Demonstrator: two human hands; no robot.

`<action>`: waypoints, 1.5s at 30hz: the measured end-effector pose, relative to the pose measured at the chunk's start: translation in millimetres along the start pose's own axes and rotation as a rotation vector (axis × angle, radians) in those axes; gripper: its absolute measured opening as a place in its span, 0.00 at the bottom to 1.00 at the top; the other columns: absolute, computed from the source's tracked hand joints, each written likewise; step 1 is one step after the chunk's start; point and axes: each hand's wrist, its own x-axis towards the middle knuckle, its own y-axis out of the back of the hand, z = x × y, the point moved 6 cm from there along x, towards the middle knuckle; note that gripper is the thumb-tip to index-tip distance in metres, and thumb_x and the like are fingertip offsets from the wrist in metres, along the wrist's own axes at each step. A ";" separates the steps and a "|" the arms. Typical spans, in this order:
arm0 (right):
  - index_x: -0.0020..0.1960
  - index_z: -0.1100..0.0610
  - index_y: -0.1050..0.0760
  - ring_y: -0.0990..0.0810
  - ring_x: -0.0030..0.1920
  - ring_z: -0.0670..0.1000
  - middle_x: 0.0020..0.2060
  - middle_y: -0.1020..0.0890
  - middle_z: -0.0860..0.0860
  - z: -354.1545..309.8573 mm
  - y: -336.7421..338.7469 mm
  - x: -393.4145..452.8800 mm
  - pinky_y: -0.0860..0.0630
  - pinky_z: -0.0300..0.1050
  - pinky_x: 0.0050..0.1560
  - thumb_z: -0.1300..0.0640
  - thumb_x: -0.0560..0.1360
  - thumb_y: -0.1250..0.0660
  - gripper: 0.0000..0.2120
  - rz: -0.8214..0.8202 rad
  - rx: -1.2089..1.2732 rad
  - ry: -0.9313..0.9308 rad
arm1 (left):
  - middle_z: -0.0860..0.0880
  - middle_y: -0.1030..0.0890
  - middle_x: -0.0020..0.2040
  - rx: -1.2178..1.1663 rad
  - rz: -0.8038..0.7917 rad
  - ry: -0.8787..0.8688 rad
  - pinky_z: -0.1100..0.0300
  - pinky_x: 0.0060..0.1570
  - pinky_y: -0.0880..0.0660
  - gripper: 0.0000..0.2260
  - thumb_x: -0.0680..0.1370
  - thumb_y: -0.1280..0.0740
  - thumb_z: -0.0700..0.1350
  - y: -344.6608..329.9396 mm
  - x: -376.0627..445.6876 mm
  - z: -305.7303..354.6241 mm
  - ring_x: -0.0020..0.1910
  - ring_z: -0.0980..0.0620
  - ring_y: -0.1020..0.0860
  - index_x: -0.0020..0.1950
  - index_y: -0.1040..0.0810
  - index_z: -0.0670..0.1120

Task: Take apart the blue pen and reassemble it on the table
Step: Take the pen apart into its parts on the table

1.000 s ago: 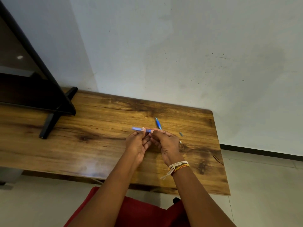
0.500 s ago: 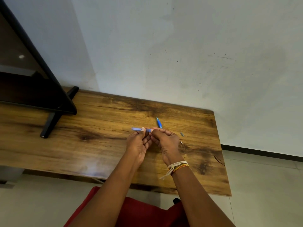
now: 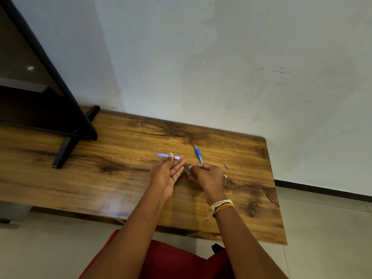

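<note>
Wood: the table is a long plank top with a glossy brown grain, dark knots and streaks, set against a pale scuffed wall.
View: head camera only, looking down over both forearms.
Pen parts, counted: four lie or are held in sight, and none are joined.
Barrel: one pale blue tube, slim and straight, blurred, lying level across the left fingertips.
Front piece: one brighter blue tapered section with a thin tip pointing away, resting on the table just beyond the right hand.
Small bits: one grey sliver and one tiny pale piece, both on the wood right of the right hand; too small to tell more.
Left hand: palm turned up and inward, fingers nearly straight, thumb and fingertips pinching the barrel.
Right hand: fingers curled inward, a speck of blue showing at the fingertips; I cannot tell what it grips.
Hands: close, apart, not touching.
Wrist: several thread bands, white, yellow and orange, on the right arm.
Screen: one black flat panel on a slim stand at far left.
Cloth: red, at the lap.
</note>
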 end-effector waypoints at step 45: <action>0.55 0.71 0.23 0.13 0.40 0.54 0.41 0.14 0.62 0.6 -16.2 -10.7 0.16 0.42 0.41 0.63 0.79 0.37 0.11 -0.321 0.569 -0.278 | 0.43 0.17 0.43 0.072 0.028 -0.010 0.62 0.39 0.19 0.01 0.76 0.32 0.39 1.0 -0.4 -1.0 0.38 0.53 0.17 0.45 0.21 0.41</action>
